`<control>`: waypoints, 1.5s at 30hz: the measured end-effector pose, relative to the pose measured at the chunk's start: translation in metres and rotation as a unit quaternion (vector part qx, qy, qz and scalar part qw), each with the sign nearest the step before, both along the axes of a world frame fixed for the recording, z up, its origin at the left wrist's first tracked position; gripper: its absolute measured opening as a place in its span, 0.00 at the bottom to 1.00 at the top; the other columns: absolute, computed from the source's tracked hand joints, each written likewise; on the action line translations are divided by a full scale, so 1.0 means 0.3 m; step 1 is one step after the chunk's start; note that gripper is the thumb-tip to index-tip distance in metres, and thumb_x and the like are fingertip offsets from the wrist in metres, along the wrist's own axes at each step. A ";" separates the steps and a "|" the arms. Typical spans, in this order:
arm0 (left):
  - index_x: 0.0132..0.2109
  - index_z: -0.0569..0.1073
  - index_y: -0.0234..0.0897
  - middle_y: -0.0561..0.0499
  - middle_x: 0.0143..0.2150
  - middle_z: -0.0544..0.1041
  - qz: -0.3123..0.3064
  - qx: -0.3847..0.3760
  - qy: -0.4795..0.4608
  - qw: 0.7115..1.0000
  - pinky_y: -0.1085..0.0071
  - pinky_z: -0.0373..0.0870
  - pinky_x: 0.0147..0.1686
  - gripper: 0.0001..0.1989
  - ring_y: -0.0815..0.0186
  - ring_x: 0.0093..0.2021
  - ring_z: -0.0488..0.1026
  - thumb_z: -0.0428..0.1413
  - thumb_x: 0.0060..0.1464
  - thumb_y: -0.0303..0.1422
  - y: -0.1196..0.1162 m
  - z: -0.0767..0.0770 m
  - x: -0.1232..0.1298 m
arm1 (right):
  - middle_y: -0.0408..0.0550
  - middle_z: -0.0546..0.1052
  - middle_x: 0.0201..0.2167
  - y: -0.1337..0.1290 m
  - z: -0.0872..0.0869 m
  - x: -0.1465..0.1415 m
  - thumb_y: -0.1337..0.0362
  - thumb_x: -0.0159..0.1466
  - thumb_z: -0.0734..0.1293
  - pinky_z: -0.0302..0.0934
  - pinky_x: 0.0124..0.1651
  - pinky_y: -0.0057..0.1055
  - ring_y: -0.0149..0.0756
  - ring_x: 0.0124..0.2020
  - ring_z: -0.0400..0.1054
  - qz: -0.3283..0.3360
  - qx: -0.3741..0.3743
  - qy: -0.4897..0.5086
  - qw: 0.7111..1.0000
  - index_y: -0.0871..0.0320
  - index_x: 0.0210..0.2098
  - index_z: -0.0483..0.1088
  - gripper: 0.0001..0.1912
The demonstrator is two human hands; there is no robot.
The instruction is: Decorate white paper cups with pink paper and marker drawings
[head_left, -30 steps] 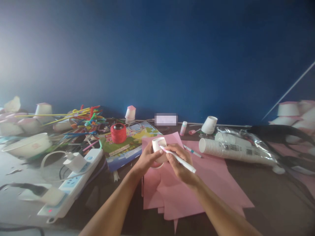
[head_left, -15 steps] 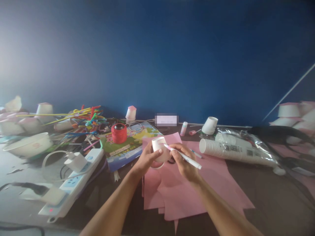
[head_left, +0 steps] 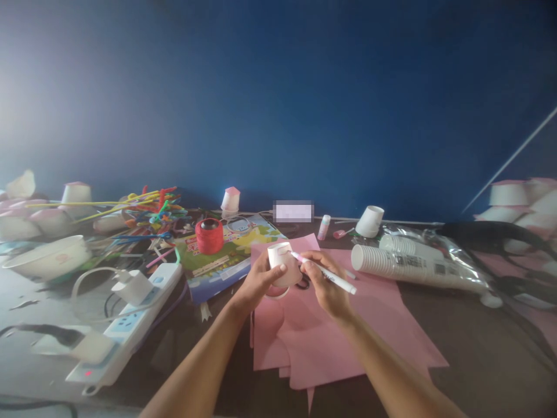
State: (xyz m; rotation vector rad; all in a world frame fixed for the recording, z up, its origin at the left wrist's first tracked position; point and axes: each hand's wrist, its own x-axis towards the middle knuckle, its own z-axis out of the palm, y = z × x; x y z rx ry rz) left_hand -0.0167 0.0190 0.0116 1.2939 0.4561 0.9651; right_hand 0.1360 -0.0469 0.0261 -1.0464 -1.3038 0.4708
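Observation:
A white paper cup [head_left: 282, 268] is held tilted in my left hand [head_left: 260, 281], thumb across its side. My right hand [head_left: 325, 283] grips a white marker [head_left: 333, 278], its tip at the cup's side near the upper end, where a faint line shows. Beneath both hands lie pink paper sheets [head_left: 322, 342]. Scissors [head_left: 303, 283], mostly hidden, rest on the paper between the hands. Under the cup, part of a round rim shows at the paper's left edge; what it belongs to is unclear.
A power strip [head_left: 130, 325], bowl [head_left: 50, 258], pipe cleaners [head_left: 152, 206], and red string roll [head_left: 209, 236] on a colourful book [head_left: 217, 278] are at left. Stacked cups [head_left: 404, 267], a glue stick [head_left: 324, 227] and an upturned cup [head_left: 369, 221] stand or lie to the right.
The marker's tip has shifted slightly left and up along the cup, and my right hand has moved a little with it. A short line on the cup now shows more clearly.

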 end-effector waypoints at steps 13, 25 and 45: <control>0.50 0.69 0.34 0.46 0.42 0.73 0.008 0.022 0.019 1.000 0.68 0.65 0.40 0.25 0.60 0.41 0.70 0.61 0.48 0.42 0.016 -0.022 0.002 | 0.46 0.75 0.33 -0.024 0.012 -0.014 0.62 0.64 0.63 0.65 0.29 0.27 0.32 0.29 0.69 0.041 0.020 -0.063 0.997 0.55 0.41 0.71 0.08; 0.53 0.67 0.35 0.45 0.44 0.73 0.011 0.034 0.033 0.999 0.67 0.64 0.43 0.25 0.59 0.44 0.69 0.61 0.50 0.41 0.019 -0.027 -0.001 | 0.48 0.74 0.37 -0.020 0.001 -0.014 0.64 0.64 0.63 0.68 0.35 0.30 0.35 0.35 0.70 0.057 0.028 -0.078 0.995 0.54 0.44 0.70 0.09; 0.55 0.67 0.36 0.45 0.44 0.73 0.004 0.016 0.014 1.000 0.68 0.66 0.40 0.28 0.60 0.43 0.70 0.61 0.49 0.40 0.015 -0.022 0.002 | 0.43 0.74 0.27 -0.011 0.001 -0.013 0.61 0.64 0.63 0.61 0.24 0.25 0.29 0.23 0.65 0.013 0.010 -0.020 1.000 0.55 0.41 0.71 0.08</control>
